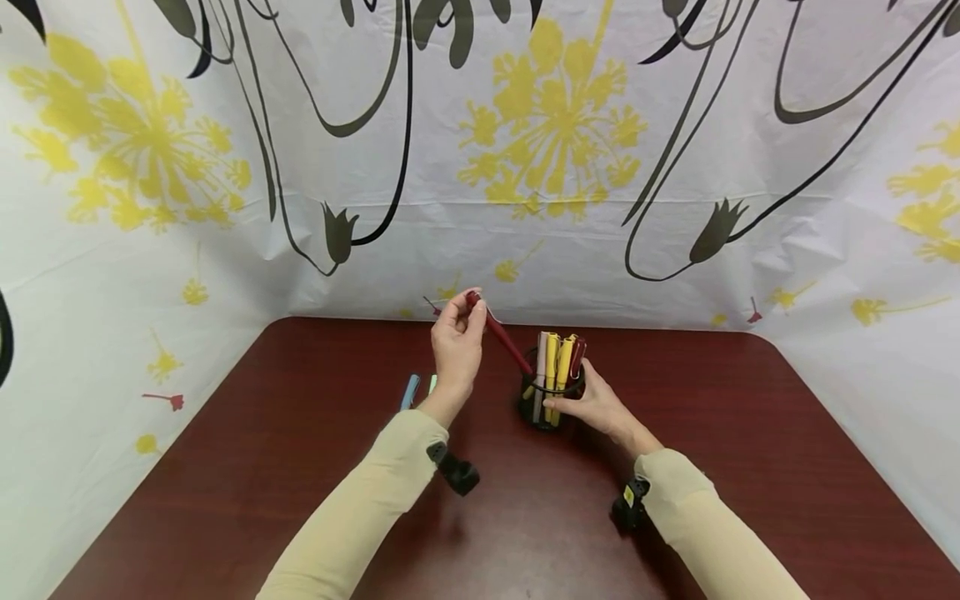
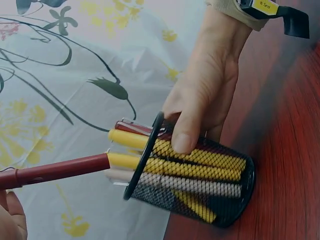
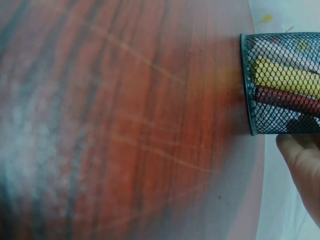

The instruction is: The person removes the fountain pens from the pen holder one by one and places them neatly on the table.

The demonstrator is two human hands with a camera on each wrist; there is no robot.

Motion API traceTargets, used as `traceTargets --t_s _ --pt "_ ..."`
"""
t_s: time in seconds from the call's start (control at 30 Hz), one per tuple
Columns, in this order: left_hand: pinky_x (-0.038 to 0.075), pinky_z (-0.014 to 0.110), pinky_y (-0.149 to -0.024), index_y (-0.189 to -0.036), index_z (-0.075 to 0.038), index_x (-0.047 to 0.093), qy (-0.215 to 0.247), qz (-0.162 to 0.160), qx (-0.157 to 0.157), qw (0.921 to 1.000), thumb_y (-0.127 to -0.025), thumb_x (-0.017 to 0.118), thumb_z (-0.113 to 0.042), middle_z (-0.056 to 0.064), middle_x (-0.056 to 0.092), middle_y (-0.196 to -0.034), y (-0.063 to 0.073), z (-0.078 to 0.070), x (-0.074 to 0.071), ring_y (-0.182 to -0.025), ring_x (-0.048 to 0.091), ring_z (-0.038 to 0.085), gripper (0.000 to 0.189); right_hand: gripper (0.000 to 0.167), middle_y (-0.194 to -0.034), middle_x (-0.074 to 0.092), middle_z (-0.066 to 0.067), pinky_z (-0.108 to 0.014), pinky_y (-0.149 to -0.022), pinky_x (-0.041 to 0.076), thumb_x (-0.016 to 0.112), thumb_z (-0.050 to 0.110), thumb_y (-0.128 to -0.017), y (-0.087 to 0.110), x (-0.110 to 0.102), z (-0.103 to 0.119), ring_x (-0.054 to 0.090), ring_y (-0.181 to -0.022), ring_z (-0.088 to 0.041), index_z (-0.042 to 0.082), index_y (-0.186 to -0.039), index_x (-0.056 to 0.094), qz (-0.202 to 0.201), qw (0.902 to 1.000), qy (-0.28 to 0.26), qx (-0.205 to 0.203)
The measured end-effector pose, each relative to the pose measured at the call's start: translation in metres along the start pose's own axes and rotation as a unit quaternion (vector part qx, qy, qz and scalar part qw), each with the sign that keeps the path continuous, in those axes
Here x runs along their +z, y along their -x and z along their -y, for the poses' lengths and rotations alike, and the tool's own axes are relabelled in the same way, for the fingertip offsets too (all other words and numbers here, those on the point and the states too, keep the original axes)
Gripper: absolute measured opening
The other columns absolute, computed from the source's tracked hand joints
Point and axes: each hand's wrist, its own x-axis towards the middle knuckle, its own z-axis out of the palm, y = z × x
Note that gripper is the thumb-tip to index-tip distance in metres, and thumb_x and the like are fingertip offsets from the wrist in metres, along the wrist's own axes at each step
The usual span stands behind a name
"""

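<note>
In the head view my left hand pinches a dark red pen by its upper end. The pen slants down to the right, its lower tip right at the rim of a black mesh pen holder. My right hand grips the holder's right side, thumb across the front of the mesh. Inside stand yellow pens, a pale grey pen and another dark red pen. The right wrist view shows the holder's base and part of the right hand.
A blue pen and a light green pen are beside my left wrist, partly hidden by the forearm. The dark red-brown table ends at a patterned white cloth behind and at both sides.
</note>
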Motion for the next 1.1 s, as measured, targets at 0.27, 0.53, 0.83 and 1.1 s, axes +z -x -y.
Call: traceTargets --t_s 0.27,0.53,0.83,1.1 --pt "0.052 0.018 -0.071 -0.119 0.002 0.061 0.001 0.001 -0.074 0.9972 -0.094 0.058 -0.01 0.011 0.065 -0.106 -0.008 -0.005 -0.034 -0.083 0.061 0.003 0.028 0.114 -0.155 -0.006 -0.023 -0.059 -0.11 0.019 0.074 0.035 -0.08 0.001 0.001 0.0 0.001 -0.143 -0.039 0.001 -0.149 -0.011 -0.001 1.0 -0.001 -0.005" --pt "0.053 0.021 -0.066 -0.124 0.0 0.059 -0.077 0.03 -0.179 0.9803 -0.096 0.055 -0.014 0.001 0.061 -0.087 -0.021 0.011 -0.096 -0.068 0.06 0.006 0.031 0.115 -0.155 -0.006 -0.024 -0.059 -0.11 0.019 0.075 0.035 -0.08 0.0 0.0 0.001 0.002 -0.143 -0.04 0.0 -0.149 -0.011 -0.001 1.0 0.004 -0.006" --pt "0.049 0.041 -0.09 -0.14 0.0 0.042 -0.261 0.146 -0.265 0.917 -0.1 0.045 -0.023 0.02 0.046 -0.139 -0.034 0.028 -0.154 -0.108 0.056 0.027 0.046 0.115 -0.155 -0.008 -0.024 -0.06 -0.109 0.019 0.073 0.038 -0.081 0.0 -0.001 -0.002 0.001 -0.142 -0.041 0.001 -0.148 -0.013 -0.001 0.9998 0.017 -0.004" --pt "0.043 0.025 -0.065 -0.133 0.002 0.05 -0.383 0.157 -0.249 0.8753 -0.098 0.051 -0.023 0.022 0.053 -0.131 -0.036 0.047 -0.179 -0.085 0.055 0.02 0.043 0.119 -0.154 -0.008 -0.028 -0.062 -0.108 0.018 0.072 0.045 -0.079 0.002 0.003 0.001 0.001 -0.141 -0.044 -0.001 -0.148 -0.013 0.0 0.9997 0.02 -0.011"
